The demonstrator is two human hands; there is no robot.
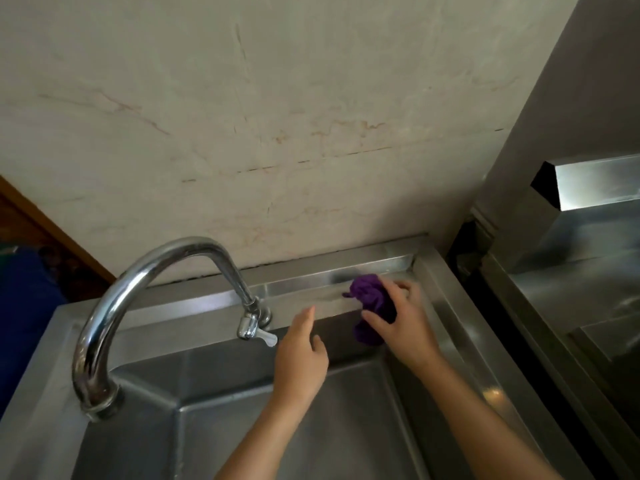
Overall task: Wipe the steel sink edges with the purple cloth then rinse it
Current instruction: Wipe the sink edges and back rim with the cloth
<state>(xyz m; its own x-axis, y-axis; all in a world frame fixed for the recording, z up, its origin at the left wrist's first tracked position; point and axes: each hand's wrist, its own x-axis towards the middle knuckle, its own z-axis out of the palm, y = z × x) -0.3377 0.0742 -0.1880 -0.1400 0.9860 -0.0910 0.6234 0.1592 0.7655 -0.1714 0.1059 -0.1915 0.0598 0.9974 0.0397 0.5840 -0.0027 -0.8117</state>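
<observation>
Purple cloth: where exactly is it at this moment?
Head view: the purple cloth is gripped in the right hand against the back ledge of the steel sink, near its far right corner, right of the faucet.

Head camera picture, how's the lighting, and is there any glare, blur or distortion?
Head view: dim, sink basin in shadow; glare streaks on the faucet and the back ledge; wide-angle lens bows the straight edges; slightly soft around the right hand gripping the purple cloth.

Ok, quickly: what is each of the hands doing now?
Left hand: open, holding nothing.
Right hand: grips the purple cloth.
</observation>
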